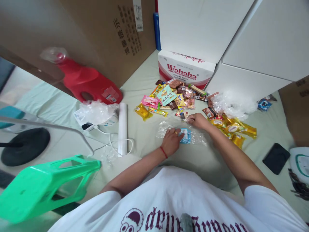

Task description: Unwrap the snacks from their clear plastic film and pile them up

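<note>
My left hand point(171, 141) lies on a clear plastic bag point(198, 137), its fingers apart and the tips touching a small blue packet point(185, 136) on or inside the bag. At the front of a pile of wrapped snacks point(166, 95), my right hand point(198, 121) pinches a small snack packet point(185, 115) with a light, patterned wrapper. The fingers partly cover that packet. Several yellow-wrapped snacks point(233, 128) lie just right of my right wrist, beside a crumpled clear bag point(235, 104).
Behind the pile stands a Wahaha carton point(185, 72), against white cabinets point(198, 29). A red jug point(93, 80), a white bar point(122, 129) with a cable, and a green plastic stool point(45, 180) are at the left. A black flat object point(276, 158) lies at the right.
</note>
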Action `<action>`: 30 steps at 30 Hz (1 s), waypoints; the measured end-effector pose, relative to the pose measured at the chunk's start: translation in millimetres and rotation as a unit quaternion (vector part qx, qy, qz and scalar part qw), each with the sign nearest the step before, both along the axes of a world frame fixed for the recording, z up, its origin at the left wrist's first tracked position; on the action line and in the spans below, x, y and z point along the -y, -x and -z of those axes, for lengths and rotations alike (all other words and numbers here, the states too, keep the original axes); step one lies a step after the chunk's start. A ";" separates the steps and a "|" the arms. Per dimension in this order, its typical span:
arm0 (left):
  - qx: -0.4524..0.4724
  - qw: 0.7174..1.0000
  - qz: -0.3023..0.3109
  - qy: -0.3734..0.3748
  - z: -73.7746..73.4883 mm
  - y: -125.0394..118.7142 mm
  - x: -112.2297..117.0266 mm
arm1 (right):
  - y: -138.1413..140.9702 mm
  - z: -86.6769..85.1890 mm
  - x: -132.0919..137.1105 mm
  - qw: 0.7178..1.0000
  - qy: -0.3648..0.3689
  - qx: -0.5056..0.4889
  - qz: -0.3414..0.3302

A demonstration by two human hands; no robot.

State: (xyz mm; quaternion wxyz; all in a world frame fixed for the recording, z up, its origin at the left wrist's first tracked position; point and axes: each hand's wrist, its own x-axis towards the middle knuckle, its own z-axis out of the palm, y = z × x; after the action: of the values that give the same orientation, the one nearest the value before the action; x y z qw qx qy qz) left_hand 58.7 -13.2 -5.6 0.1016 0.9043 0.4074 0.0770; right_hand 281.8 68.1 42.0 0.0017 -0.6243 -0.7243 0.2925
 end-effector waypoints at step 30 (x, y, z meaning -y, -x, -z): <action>0.161 0.938 -0.182 0.246 -33.5 42.8 -33.7 | 8.7 26.5 108.7 0.964 -0.054 -0.017 -0.261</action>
State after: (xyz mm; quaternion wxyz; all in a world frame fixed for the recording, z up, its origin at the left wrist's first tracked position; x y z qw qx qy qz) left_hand 15.9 20.5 27.8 0.3691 0.7374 0.5492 0.1358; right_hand 273.1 -40.6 15.5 -0.0286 -0.4077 -0.8768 0.2535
